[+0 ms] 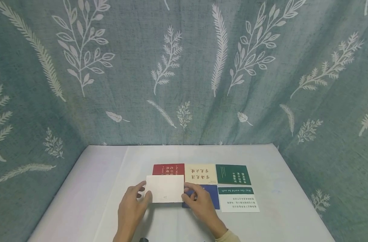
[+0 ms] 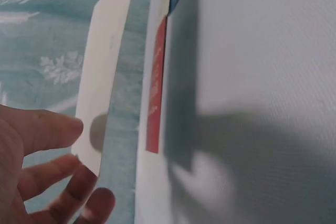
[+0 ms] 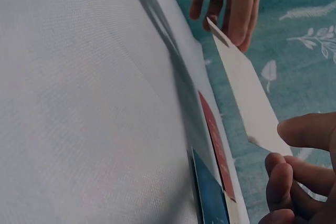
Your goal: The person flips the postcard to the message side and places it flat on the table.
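Note:
A blank-looking white card [image 1: 164, 189] with a tiny mark near its lower edge is held up above the table between both hands. My left hand [image 1: 131, 204] pinches its left end; in the left wrist view the thumb [image 2: 58, 130] lies on the near face, with fingers behind. At the opposite end, my right hand [image 1: 201, 204] grips the card between thumb and fingers. Behind the raised card, a red card [image 1: 168, 169] is partly covered. A blue card [image 1: 212, 196] lies under the right hand, partly hidden.
A cream card [image 1: 201, 174] and a green card [image 1: 233, 174] continue the back row beside the red one. A white card with a green band [image 1: 239, 199] lies right of the blue one. The white table [image 1: 280, 215] meets a leaf-patterned curtain [image 1: 196, 124].

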A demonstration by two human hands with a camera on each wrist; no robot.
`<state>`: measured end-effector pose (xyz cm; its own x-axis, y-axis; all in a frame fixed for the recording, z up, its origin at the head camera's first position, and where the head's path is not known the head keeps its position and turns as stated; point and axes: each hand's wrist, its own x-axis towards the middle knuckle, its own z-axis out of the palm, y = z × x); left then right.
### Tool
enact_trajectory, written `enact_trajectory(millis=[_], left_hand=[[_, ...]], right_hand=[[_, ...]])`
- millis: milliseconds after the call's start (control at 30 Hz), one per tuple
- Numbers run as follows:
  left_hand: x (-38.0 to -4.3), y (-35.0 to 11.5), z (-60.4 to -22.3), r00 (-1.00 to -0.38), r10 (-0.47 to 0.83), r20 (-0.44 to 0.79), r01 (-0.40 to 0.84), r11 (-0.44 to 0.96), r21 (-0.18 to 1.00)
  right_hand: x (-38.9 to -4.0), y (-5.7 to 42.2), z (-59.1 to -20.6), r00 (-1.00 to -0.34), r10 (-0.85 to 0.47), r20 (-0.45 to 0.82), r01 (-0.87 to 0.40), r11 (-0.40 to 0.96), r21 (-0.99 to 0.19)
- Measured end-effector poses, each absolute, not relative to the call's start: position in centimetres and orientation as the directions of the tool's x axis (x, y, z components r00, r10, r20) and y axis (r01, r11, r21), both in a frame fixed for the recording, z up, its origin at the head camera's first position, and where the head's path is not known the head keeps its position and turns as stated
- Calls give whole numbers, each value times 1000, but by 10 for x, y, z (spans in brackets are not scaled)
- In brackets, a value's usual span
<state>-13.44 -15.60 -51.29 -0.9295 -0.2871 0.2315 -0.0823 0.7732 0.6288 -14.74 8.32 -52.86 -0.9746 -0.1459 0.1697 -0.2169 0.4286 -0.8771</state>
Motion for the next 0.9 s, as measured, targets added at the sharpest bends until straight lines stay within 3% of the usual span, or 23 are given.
enact_trajectory(millis=[567, 900], left_hand=[[-142, -160, -524, -960, -226, 167, -131, 885, 446], [-143, -155, -528, -958, -209, 198, -123, 919, 375]], right_hand=[[-147, 75, -529, -976, -206, 74, -174, 529, -831], [-148, 71, -532, -977, -211, 41, -163, 602, -782]])
